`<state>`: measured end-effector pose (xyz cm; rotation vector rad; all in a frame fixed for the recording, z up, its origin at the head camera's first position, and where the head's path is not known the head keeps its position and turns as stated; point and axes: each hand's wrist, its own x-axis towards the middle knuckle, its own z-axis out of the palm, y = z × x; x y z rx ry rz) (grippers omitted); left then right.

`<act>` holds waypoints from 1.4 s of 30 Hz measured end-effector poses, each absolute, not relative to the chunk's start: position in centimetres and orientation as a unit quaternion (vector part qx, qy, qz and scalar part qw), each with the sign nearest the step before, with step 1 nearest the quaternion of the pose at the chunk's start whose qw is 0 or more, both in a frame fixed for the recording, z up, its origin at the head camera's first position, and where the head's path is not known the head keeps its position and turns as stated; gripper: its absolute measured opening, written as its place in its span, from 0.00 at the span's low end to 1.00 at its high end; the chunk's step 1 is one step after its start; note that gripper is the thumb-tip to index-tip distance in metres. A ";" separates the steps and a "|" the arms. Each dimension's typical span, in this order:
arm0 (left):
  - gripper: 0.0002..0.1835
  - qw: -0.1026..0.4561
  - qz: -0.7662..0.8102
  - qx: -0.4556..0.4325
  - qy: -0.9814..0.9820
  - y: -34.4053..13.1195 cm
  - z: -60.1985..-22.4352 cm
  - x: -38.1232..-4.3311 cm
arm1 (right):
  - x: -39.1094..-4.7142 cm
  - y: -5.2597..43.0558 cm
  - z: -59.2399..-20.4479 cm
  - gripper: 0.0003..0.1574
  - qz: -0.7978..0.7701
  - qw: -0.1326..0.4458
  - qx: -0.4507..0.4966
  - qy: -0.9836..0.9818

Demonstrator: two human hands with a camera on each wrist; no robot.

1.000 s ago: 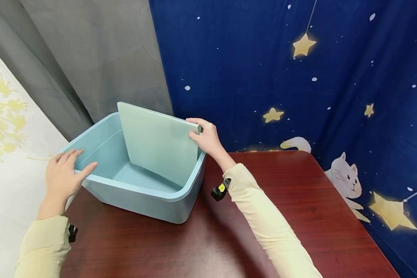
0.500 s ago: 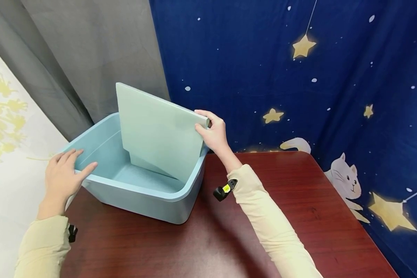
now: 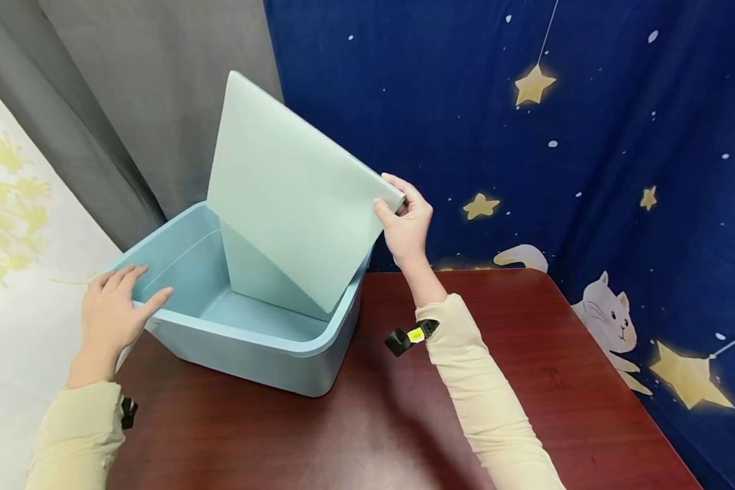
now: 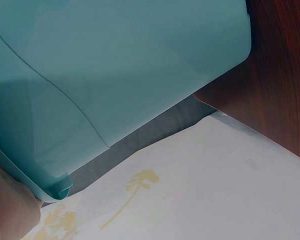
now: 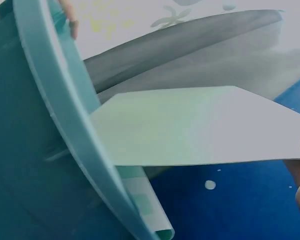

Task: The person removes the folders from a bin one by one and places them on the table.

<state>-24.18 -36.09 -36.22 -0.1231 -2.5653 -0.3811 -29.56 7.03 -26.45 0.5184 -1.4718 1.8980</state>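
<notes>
A pale green folder (image 3: 294,190), thin with a rolled spine edge, stands tilted over the blue plastic bin (image 3: 263,340). My right hand (image 3: 407,224) pinches its upper right corner, thumb in front and fingers behind. The folder's lower corner reaches below the bin's rim. Behind it, inside the bin, a similar pale blue-green panel (image 3: 269,279) leans at the back; its upper part is hidden by the folder. My left hand (image 3: 110,313) rests over the bin's near left corner, fingers extended and thumb along the front rim. Only part of it shows in the left wrist view.
The bin stands on a reddish-brown wooden table (image 3: 318,442) near its left side. A grey curtain (image 3: 159,102) and a blue starry curtain (image 3: 435,102) hang behind. White patterned cloth (image 3: 30,306) hangs at the left.
My right hand has raised the folder up and to the right, tilting its left end higher and separating it from the panel behind. My left hand and the bin have stayed put.
</notes>
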 end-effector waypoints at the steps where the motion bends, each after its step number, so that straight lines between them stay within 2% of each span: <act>1: 0.37 0.269 -0.140 -0.045 -0.952 -36.1 -36.3 -24.2 | -29.7 7.3 -26.5 0.23 0.732 0.342 0.196 -0.556; 10: 0.38 0.273 -0.135 -0.048 -0.951 -36.1 -36.5 -24.5 | -28.6 9.3 -26.0 0.22 0.763 0.393 0.172 -0.484; 22: 0.39 0.269 -0.133 -0.043 -0.953 -36.1 -36.7 -24.8 | -27.4 12.3 -25.9 0.23 0.790 0.419 0.133 -0.428; 42: 0.39 0.264 -0.133 -0.040 -0.955 -36.4 -36.7 -25.1 | -25.6 18.0 -28.3 0.22 0.824 0.441 0.072 -0.347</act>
